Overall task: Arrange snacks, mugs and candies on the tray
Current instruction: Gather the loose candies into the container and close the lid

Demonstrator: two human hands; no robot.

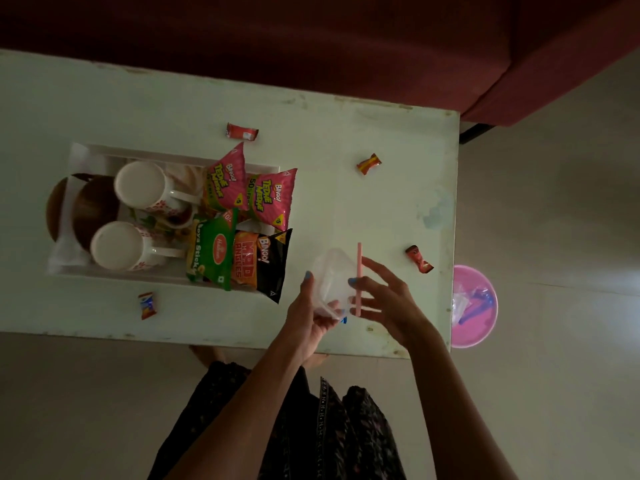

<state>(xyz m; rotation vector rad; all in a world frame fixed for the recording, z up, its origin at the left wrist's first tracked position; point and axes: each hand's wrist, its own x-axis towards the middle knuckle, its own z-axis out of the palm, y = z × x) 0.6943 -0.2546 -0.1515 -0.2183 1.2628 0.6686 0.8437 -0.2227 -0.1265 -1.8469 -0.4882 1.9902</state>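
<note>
A white tray (121,274) sits on the left of the table and holds two white floral mugs (142,185) (117,245). At its right end lie two pink snack packets (272,197), a green packet (211,251) and a black-and-orange packet (259,261). Several wrapped candies lie loose on the table: red (242,130), orange (369,163), red (419,259), blue-and-orange (147,304). My left hand (308,313) grips a clear plastic container (332,275) just right of the tray. My right hand (391,303) pinches its pink lid (359,265), seen edge-on beside the container.
Two round wooden pieces (93,209) lean at the tray's left end. The pale table (381,209) ends just right of my hands. A pink basin (478,306) with small items stands on the floor there. A dark red sofa (311,29) runs behind the table.
</note>
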